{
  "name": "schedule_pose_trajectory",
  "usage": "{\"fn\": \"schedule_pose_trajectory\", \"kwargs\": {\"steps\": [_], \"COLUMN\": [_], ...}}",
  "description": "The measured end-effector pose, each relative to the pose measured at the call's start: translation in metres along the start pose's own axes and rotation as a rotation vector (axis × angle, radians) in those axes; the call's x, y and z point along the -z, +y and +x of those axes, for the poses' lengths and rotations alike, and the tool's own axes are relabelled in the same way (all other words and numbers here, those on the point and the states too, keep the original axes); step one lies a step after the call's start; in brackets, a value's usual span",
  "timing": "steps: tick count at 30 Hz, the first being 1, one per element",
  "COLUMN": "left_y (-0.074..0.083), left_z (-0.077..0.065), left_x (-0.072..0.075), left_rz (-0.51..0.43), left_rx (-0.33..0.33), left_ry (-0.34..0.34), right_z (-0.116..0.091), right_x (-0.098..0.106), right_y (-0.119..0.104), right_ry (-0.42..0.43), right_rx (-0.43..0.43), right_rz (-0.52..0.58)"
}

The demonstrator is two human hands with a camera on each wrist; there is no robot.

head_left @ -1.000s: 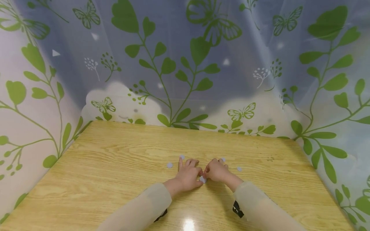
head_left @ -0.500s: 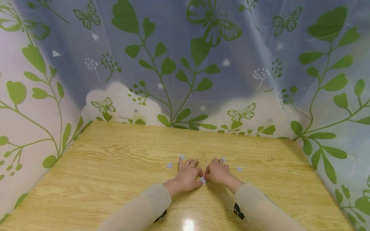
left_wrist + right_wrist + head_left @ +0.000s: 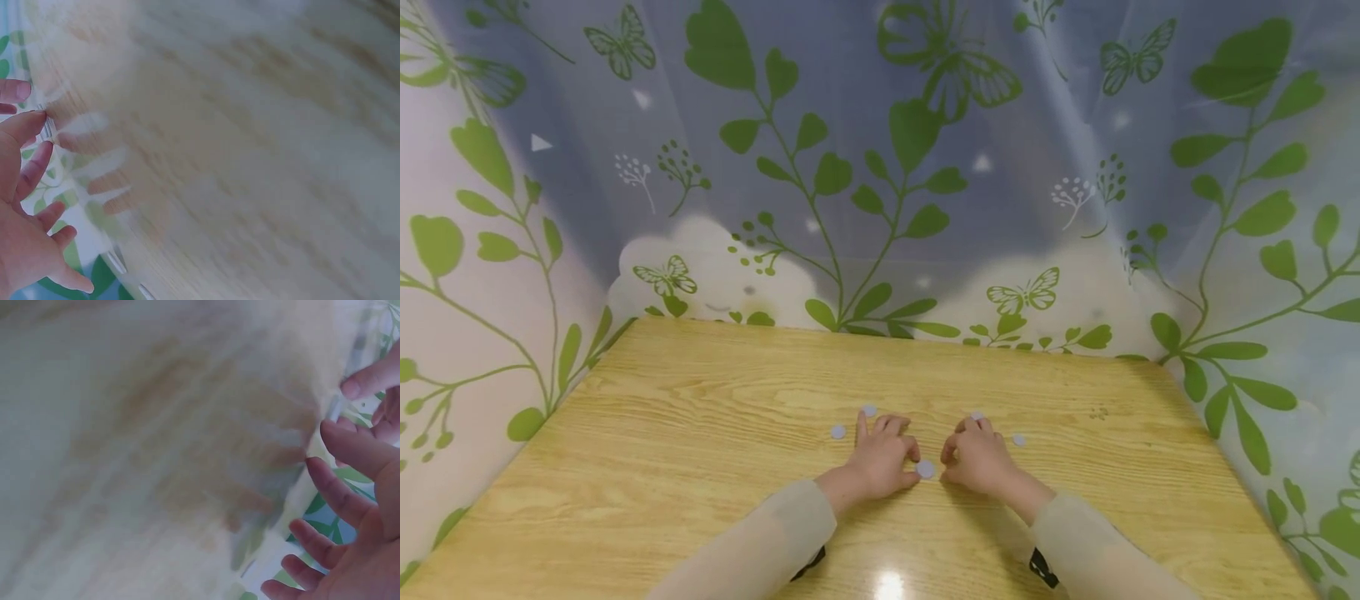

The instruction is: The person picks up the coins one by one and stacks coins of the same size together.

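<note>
A small pale round disc (image 3: 926, 470) lies on the wooden table between the two hands. My left hand (image 3: 880, 457) pinches its left side with thumb and forefinger, the other fingers spread. Seen edge-on in the left wrist view, the disc (image 3: 47, 128) looks layered, but I cannot tell how many pieces there are. Just to the right, my right hand (image 3: 981, 457) is apart from the disc, fingers loosely bent and holding nothing. Its thumb and fingertips are separated in the right wrist view, where the disc (image 3: 334, 408) is blurred.
Two similar discs lie beyond the left hand, a nearer disc (image 3: 838, 432) and a farther disc (image 3: 868, 411). Beyond the right hand are a partly covered disc (image 3: 977, 416) and another disc (image 3: 1018, 440). A leaf-patterned curtain (image 3: 865, 208) borders the wooden table (image 3: 715, 392).
My right hand has let go of the middle disc and moved a little to the right, its fingers parting. My left hand stays at the disc.
</note>
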State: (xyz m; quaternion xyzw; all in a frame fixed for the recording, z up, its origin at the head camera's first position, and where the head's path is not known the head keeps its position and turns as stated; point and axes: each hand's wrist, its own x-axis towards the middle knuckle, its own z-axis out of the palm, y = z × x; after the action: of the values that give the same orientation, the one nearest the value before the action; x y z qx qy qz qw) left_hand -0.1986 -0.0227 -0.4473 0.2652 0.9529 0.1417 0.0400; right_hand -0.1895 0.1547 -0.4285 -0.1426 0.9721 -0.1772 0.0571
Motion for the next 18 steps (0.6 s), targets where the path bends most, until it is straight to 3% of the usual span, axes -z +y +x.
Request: {"fn": "schedule_pose_trajectory", "kwargs": {"steps": [7, 18], "left_y": [-0.001, 0.0], "left_z": [0.001, 0.001], "left_x": [-0.001, -0.002], "left_rz": [-0.006, -0.02], "left_rx": [0.007, 0.002], "left_ry": [0.004, 0.009], "right_z": [-0.001, -0.001], "right_x": [-0.006, -0.011], "right_y": [-0.004, -0.009], "right_ry": [0.071, 0.094], "right_rx": [0.027, 0.052], "right_rz": [-0.03, -0.024]}}
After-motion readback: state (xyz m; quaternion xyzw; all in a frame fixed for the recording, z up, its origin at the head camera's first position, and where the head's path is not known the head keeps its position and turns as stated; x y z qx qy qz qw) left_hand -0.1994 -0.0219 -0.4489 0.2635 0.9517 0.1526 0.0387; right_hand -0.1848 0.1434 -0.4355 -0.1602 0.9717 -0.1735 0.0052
